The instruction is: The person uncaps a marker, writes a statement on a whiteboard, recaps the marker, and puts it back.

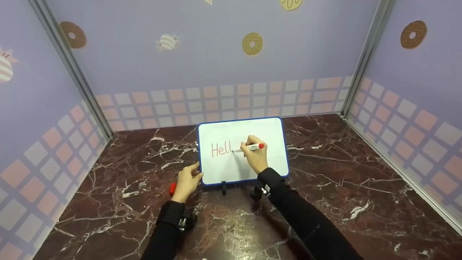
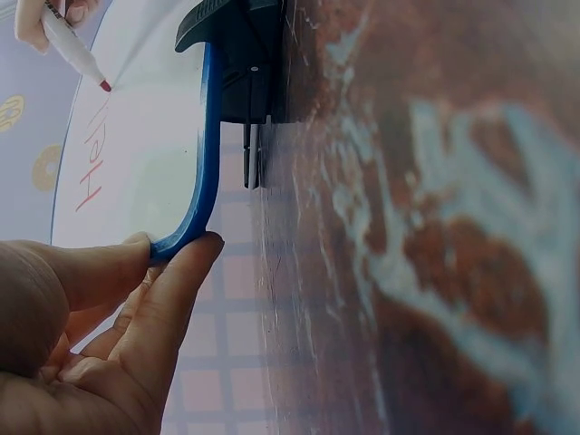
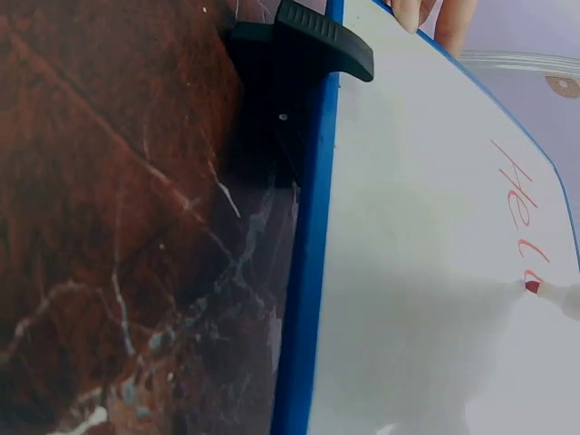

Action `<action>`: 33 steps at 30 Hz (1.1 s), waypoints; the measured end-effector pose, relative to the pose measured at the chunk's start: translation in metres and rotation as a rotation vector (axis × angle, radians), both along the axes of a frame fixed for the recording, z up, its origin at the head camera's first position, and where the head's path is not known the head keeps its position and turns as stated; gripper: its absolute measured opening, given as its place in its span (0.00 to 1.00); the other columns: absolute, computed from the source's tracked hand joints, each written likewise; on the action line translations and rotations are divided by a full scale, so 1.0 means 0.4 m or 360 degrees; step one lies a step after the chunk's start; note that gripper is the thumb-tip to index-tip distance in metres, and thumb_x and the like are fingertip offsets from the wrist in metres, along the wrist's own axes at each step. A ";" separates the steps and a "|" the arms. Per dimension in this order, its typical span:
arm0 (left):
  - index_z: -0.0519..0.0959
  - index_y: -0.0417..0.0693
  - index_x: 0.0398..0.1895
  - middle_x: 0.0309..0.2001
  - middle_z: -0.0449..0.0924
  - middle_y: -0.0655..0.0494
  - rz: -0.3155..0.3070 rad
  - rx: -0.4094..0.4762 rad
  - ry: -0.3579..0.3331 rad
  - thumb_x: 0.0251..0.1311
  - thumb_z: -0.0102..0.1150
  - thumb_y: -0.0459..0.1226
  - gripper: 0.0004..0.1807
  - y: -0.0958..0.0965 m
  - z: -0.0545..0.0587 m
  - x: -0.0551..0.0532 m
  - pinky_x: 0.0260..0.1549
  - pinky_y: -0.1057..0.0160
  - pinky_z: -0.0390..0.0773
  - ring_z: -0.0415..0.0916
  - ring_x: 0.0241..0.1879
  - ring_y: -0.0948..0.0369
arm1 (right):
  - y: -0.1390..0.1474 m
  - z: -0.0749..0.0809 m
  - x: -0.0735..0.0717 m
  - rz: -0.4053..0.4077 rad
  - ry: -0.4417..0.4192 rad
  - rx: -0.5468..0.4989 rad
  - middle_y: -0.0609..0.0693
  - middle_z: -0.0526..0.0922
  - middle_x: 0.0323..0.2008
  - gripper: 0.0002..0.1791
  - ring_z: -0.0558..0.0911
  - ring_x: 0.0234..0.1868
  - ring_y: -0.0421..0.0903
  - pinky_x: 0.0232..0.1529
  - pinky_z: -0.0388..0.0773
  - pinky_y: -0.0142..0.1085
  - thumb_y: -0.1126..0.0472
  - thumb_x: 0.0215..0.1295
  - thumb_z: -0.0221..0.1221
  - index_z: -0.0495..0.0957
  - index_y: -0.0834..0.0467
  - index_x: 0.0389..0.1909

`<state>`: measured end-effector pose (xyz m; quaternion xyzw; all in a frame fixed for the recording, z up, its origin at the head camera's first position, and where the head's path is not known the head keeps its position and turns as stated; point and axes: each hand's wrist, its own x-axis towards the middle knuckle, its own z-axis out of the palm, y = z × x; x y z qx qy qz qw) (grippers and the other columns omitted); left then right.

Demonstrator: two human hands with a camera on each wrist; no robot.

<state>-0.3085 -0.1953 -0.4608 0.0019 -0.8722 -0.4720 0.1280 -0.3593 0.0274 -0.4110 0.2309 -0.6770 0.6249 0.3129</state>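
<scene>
Pinches a red-ended white marker (image 1: 252,147) in the narrow grip of the right hand (image 1: 257,157), right of centre in the head view, with the tip at the end of red letters (image 1: 222,150) reading "Hell". Holds the lower left corner of the mid-frame, blue-rimmed whiteboard (image 1: 267,129) between thumb and fingers of the left hand (image 1: 188,181). Has a partly hidden red object (image 1: 173,189) just beside that hand, on the dark veined table (image 1: 119,216).

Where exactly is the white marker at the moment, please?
In the head view, the white marker is just right of centre, held in the right hand, with its tip at the whiteboard, by the end of the red "Hell" lettering.
</scene>
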 end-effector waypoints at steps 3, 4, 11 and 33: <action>0.73 0.29 0.63 0.44 0.82 0.29 -0.0004 -0.0015 0.0005 0.62 0.59 0.24 0.24 0.000 0.000 0.001 0.29 0.61 0.88 0.85 0.39 0.44 | 0.007 0.003 -0.001 -0.0003 -0.0015 -0.0034 0.63 0.71 0.14 0.14 0.73 0.13 0.44 0.17 0.70 0.22 0.82 0.54 0.56 0.63 0.76 0.15; 0.73 0.29 0.63 0.44 0.82 0.29 -0.0005 -0.0021 0.0007 0.62 0.59 0.24 0.24 0.000 0.000 0.001 0.29 0.62 0.88 0.85 0.39 0.44 | 0.009 0.003 -0.001 -0.0007 -0.0019 -0.0050 0.63 0.71 0.14 0.14 0.74 0.13 0.45 0.17 0.70 0.22 0.82 0.54 0.56 0.63 0.76 0.15; 0.73 0.29 0.63 0.44 0.82 0.29 -0.0006 -0.0010 0.0003 0.62 0.59 0.23 0.24 -0.001 0.002 0.000 0.29 0.62 0.88 0.85 0.38 0.45 | 0.018 0.003 -0.003 -0.0023 -0.0029 -0.0124 0.68 0.72 0.14 0.13 0.74 0.14 0.44 0.18 0.69 0.22 0.82 0.55 0.56 0.64 0.77 0.16; 0.73 0.29 0.63 0.45 0.82 0.29 0.0001 -0.0032 0.0006 0.62 0.58 0.23 0.24 0.001 0.002 0.001 0.29 0.61 0.88 0.85 0.40 0.43 | 0.025 -0.003 0.002 -0.0112 0.0031 -0.0068 0.59 0.69 0.14 0.15 0.69 0.13 0.31 0.15 0.66 0.20 0.83 0.52 0.55 0.61 0.74 0.14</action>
